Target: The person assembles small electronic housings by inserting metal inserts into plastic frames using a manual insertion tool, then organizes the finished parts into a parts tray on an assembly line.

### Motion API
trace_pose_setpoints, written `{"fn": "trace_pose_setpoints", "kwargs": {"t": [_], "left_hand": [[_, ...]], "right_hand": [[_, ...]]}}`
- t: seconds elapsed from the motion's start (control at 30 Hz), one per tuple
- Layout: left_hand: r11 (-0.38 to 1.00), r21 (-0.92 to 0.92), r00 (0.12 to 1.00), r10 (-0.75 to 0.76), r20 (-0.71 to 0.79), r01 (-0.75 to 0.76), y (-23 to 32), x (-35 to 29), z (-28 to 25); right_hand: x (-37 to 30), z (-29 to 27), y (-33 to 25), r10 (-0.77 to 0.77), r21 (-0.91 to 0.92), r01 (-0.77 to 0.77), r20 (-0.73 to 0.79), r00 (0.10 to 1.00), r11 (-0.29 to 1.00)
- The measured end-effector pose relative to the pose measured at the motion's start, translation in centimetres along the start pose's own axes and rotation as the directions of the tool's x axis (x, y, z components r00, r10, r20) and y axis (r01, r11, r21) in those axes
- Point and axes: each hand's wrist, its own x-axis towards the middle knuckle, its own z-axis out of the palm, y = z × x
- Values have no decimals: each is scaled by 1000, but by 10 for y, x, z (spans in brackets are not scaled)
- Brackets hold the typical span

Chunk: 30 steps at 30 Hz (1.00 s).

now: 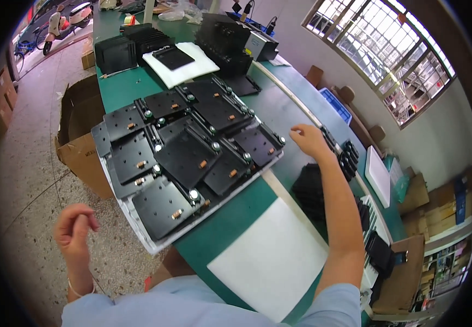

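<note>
While your left hand (75,229) curls in with nothing showing, I cannot tell whether your right hand (310,140) pinches anything. Between them lies the white tray (148,244) of black plates (187,158), its near edge slanting away rightward, its corner just beside your nearer right hand.

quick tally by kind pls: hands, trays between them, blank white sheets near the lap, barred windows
Hands: 2, left hand and right hand
White tray with black plates: 1
Blank white sheet: 1
Barred window: 1
Total: 5
</note>
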Motion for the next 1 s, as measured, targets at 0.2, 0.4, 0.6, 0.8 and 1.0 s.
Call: {"fn": "trace_pose_setpoints", "kwargs": {"t": [0.2, 0.4, 0.6, 0.8, 1.0], "left_hand": [[942, -185, 909, -322, -264, 280, -54, 14, -61], [887, -208, 849, -457, -267, 412, -91, 22, -76], [840, -216, 790, -542, -287, 497, -116, 24, -76], [820, -213, 775, -573, -266, 532, -126, 25, -69], [825, -216, 782, -564, -264, 522, -129, 27, -65]], "right_hand": [[133, 66, -7, 497, 411, -659, 440, 748, 630], [206, 115, -15, 527, 536, -753, 543, 654, 382], [240, 143, -24, 568, 614, -769, 575, 589, 176], [256, 160, -14, 652, 597, -785, 530, 542, 167], [261, 163, -19, 715, 726, -685, 508, 480, -55]]}}
